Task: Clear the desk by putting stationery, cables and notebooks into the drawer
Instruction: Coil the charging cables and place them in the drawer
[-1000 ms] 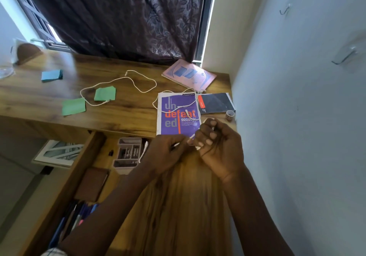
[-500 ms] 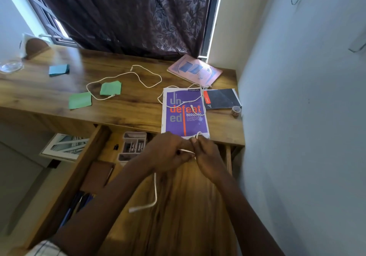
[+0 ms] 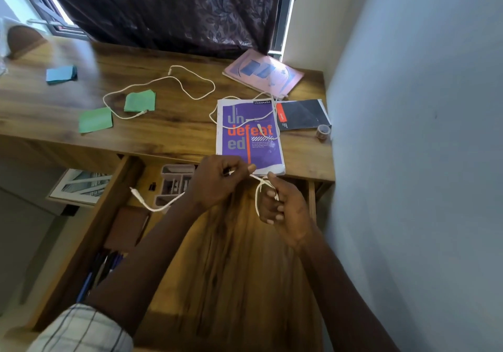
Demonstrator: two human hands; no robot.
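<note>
White cable [image 3: 257, 202] (thin, looped) between fingers [image 3: 272, 210].

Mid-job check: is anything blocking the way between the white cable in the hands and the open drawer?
Nothing visible does. The left hand and right hand hold the white cable over the drawer, above its bare wooden floor; the grey organiser, brown pad and pens lie toward its left side.

Close head-worn view, steeply down onto desk [image 3: 168, 134]
</note>
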